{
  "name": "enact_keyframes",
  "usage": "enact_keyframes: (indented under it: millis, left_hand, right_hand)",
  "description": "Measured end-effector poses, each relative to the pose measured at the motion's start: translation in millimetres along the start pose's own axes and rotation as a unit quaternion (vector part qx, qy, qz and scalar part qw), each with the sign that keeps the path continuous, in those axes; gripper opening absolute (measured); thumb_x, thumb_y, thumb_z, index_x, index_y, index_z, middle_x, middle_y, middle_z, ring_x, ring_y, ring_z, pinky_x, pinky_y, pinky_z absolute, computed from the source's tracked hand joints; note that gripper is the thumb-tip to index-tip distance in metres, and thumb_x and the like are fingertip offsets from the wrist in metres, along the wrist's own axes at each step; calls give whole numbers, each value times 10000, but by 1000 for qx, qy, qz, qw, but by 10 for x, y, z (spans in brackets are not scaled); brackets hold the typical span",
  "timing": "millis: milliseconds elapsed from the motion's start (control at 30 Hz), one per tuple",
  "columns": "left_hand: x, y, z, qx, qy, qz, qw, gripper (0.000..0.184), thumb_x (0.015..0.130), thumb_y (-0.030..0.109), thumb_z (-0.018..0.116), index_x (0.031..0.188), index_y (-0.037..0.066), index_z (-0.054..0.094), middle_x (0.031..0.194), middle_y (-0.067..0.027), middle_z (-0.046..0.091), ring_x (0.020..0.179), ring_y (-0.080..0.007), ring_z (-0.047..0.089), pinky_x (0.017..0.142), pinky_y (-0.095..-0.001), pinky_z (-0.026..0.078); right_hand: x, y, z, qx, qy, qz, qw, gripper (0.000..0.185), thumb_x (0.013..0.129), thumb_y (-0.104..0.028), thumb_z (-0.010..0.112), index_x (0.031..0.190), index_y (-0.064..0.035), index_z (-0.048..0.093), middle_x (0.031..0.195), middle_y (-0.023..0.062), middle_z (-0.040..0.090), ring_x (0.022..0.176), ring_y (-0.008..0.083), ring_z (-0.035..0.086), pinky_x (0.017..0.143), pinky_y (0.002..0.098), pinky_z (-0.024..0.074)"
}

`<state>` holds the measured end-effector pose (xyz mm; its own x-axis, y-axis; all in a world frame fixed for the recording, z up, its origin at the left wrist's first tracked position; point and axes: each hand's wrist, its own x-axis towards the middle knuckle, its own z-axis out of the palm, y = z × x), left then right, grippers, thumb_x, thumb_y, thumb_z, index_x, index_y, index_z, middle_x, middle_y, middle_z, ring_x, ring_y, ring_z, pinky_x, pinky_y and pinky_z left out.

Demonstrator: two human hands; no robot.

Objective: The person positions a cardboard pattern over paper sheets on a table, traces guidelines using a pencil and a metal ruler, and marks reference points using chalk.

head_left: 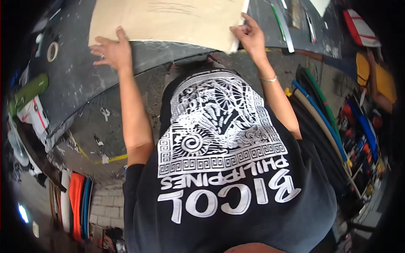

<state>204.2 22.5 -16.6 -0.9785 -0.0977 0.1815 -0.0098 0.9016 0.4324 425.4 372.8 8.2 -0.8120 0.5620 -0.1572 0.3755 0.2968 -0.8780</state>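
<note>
A large beige sheet [168, 25] lies on the dark worktable, with scribbled lines near the top of the view and loose pale threads along its near edge. I cannot tell whether it is cloth or board. My left hand [113, 51], a ring on one finger, is spread open at the sheet's near left corner. At the near right corner, my right hand [251, 39] has thumb and fingers closed on the sheet's white-edged side. A bracelet circles the right wrist.
On the worktable [71, 80] are a tape roll [52, 51], a metal ruler [283, 29], a green pen-like tool [276, 17] and a cutter [311, 27]. Material rolls [322, 114] stand at right, more [76, 206] at lower left. Another person's arm [372, 76] shows far right.
</note>
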Motion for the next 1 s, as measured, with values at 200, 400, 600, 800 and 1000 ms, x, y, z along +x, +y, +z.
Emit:
enact_keyframes:
  millis: [200, 400, 600, 800, 1000]
  left_hand:
    - [-4, 48, -67, -4, -20, -9, 1000, 1280, 839, 848, 527, 1560, -162, 212, 1593, -475, 125, 1545, -558, 56, 1164, -753, -40]
    - [22, 52, -77, -1, -22, -26, 999, 1334, 788, 884, 557, 1565, -150, 230, 1612, -447, 133, 1557, -522, 86, 1180, -738, -19]
    - [38, -7, -45, 5, -12, -22, 1000, 1340, 772, 882, 581, 1557, -152, 254, 1602, -449, 162, 1550, -530, 117, 1176, -748, -3]
    - [35, 4, -45, 2, -7, -19, 1000, 1335, 771, 882, 584, 1551, -154, 270, 1592, -454, 179, 1542, -540, 131, 1169, -757, 6]
    - [54, -37, -11, 19, -9, -22, 1000, 1336, 772, 884, 579, 1556, -150, 262, 1606, -435, 179, 1547, -528, 132, 1174, -751, 2]
  right_hand:
    - [-47, -28, 46, -5, 32, 11, 999, 697, 867, -173, 840, 1454, 38, 528, 863, 20, 724, 775, 67, 656, 733, 231, 544]
    - [-52, -132, 64, -88, 44, 27, 995, 681, 845, -272, 848, 1424, -24, 590, 860, 23, 748, 785, 88, 690, 771, 265, 564]
    - [-78, -216, 64, -58, 40, 22, 997, 567, 878, -192, 788, 1376, 8, 605, 846, 36, 714, 766, 114, 665, 721, 281, 546]
    - [-65, -260, 32, -26, 28, 25, 999, 617, 871, -119, 767, 1425, 40, 548, 773, 34, 671, 703, 103, 622, 674, 281, 523]
    - [34, -396, -26, 80, 17, 27, 996, 593, 861, -93, 794, 1376, 84, 559, 772, 15, 669, 690, 87, 606, 652, 261, 506]
